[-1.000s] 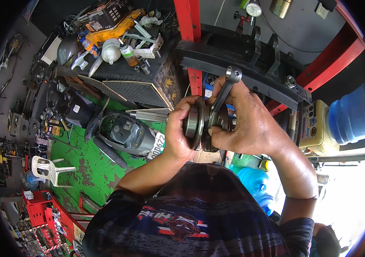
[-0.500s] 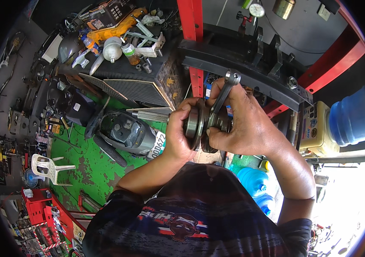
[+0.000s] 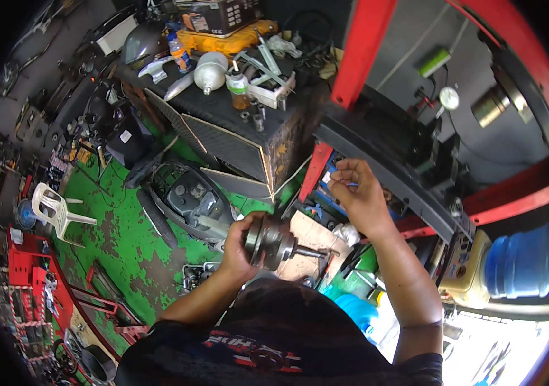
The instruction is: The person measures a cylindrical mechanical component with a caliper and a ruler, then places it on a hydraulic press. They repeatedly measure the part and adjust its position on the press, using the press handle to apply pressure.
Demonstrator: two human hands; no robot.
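Note:
My left hand (image 3: 239, 248) grips a crankshaft (image 3: 273, 242) by its round steel webs, low in front of my chest. A tapered shaft end points right, and the splined end points left toward the scooter. I cannot make out the connecting rod now. Apart from the crankshaft, my right hand (image 3: 362, 198) is raised to its upper right, with loosely bent fingers and nothing visible in them. It is beside the dark crossbeam (image 3: 384, 164) of a red press frame (image 3: 368, 48).
A cluttered bench (image 3: 294, 122) holds bottles, tools and a yellow case (image 3: 229, 42). A partly stripped scooter (image 3: 187, 196) is on the green floor at left, near a white chair (image 3: 59, 209). A blue water jug (image 3: 522, 260) is at right.
My right hand has let go of the crankshaft and its rod and moved right. My left hand has lowered the crankshaft leftward. The view has shifted, showing more of the press.

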